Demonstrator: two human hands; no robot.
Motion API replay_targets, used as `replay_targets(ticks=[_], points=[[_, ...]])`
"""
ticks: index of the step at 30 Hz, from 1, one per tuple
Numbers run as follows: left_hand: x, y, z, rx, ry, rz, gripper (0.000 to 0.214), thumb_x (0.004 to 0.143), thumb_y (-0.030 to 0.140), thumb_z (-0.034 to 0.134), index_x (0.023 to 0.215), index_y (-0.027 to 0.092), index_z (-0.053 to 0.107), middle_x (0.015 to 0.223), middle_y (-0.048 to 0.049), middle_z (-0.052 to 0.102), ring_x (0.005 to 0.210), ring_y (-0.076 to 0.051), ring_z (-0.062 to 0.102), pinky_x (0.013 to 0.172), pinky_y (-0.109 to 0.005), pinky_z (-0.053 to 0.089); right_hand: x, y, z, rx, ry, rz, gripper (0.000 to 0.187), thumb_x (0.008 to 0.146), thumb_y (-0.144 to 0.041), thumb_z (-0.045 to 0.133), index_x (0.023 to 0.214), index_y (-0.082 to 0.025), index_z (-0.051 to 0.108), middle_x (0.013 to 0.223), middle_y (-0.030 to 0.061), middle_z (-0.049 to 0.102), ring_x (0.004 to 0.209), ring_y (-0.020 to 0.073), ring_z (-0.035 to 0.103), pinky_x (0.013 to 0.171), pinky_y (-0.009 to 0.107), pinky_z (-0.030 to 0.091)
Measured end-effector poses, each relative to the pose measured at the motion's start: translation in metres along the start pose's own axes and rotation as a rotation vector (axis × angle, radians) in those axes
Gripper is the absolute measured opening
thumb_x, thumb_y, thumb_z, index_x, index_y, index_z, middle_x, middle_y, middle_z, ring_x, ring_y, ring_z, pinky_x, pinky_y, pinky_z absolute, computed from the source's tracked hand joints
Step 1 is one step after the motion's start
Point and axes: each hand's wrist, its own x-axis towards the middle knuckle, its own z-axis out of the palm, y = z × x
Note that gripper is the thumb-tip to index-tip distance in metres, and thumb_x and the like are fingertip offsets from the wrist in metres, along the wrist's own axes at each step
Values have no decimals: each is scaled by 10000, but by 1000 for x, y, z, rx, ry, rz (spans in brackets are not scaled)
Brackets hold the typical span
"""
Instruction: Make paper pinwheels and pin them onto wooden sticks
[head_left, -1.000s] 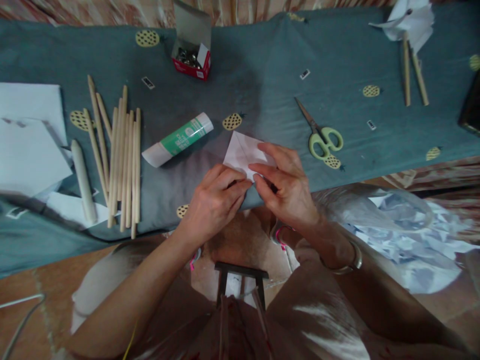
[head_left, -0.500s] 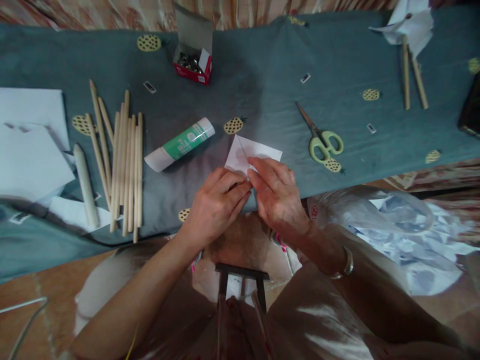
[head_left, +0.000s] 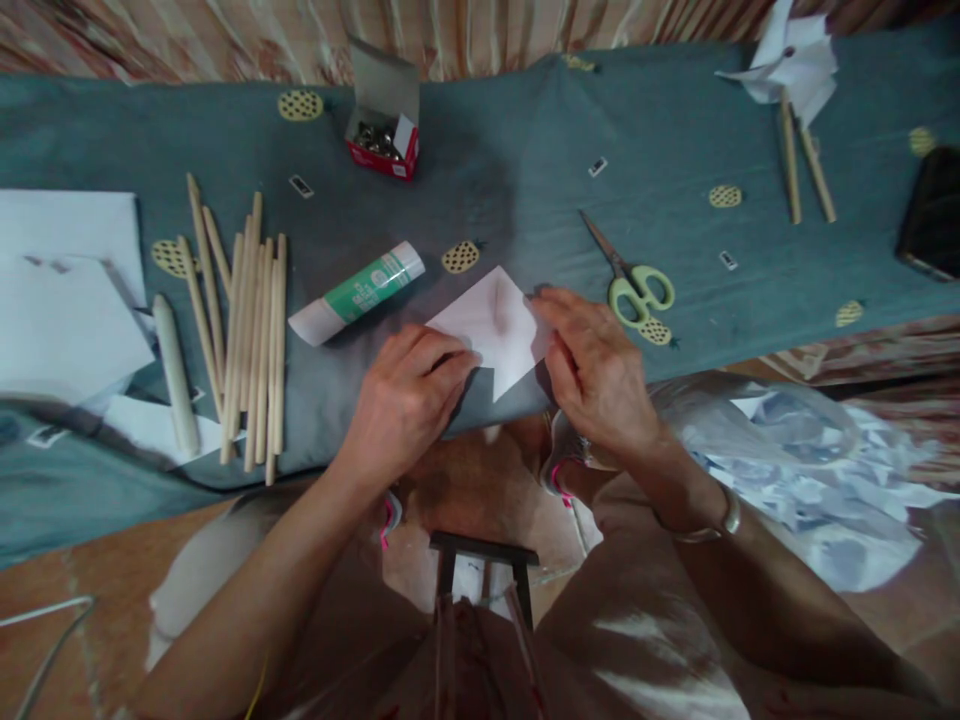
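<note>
A folded sheet of white paper (head_left: 491, 325) lies near the table's front edge, with creases and a notch along its lower side. At its lower left edge my left hand (head_left: 409, 395) pinches it between thumb and fingers. My right hand (head_left: 600, 365) grips the right edge, fingers bent over it and the thumb below. Just left of the paper lies a glue stick (head_left: 364, 292) with a green label. Scissors (head_left: 634, 285) with light green handles lie beyond my right hand, blades pointing away to the left.
Wooden sticks (head_left: 255, 340) are bunched at the left beside white paper sheets (head_left: 67, 330). A small red box (head_left: 382, 150) of metal pins stands open at the back. A paper pinwheel (head_left: 795, 70) with sticks lies back right, near a dark phone (head_left: 930, 215). A plastic bag (head_left: 810, 470) hangs low right.
My hands have moved apart, the right one to the right and the left one slightly left. The paper between them has turned and shows more of its surface.
</note>
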Motion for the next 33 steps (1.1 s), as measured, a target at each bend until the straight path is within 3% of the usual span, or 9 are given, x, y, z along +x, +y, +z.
replay_targets(ticks=[5, 12, 18, 25, 33], points=[[0, -4, -7, 31, 52, -10, 148, 941, 187, 567, 1038, 176, 677, 1006, -81, 697, 934, -221, 605, 810, -386, 523, -4, -9, 0, 94, -7, 20, 350, 955, -195, 432, 1234, -192, 644, 1277, 126, 677, 1187, 273, 629, 1065, 525, 475], [-2, 14, 2, 52, 29, 88, 194, 923, 316, 637, 1046, 168, 667, 963, -74, 713, 891, -237, 591, 721, -392, 436, -9, -15, 4, 106, -7, 12, 347, 938, -181, 448, 1219, -205, 650, 1250, 116, 697, 1172, 277, 639, 1038, 535, 486], [-2, 18, 3, 147, -14, 93, 129, 963, 278, 580, 995, 192, 671, 906, -37, 715, 833, -194, 600, 692, -350, 405, -14, -20, 5, 105, -27, -11, 339, 925, -161, 461, 1205, -178, 652, 1249, 134, 696, 1159, 284, 644, 1030, 528, 487], [-7, 19, 5, 100, 35, 120, 103, 954, 188, 570, 968, 135, 656, 891, -74, 704, 792, -190, 609, 676, -333, 473, -12, -22, -5, 173, -105, 15, 401, 835, -160, 580, 1230, -215, 627, 1305, 115, 665, 1205, 292, 614, 1036, 530, 479], [-12, 20, 2, 29, 19, 102, 105, 941, 163, 563, 989, 131, 651, 901, -86, 696, 805, -186, 624, 713, -329, 534, -9, -11, -12, 457, -157, 125, 114, 838, -165, 654, 885, -250, 714, 1192, 35, 715, 1166, 237, 637, 1035, 486, 475]])
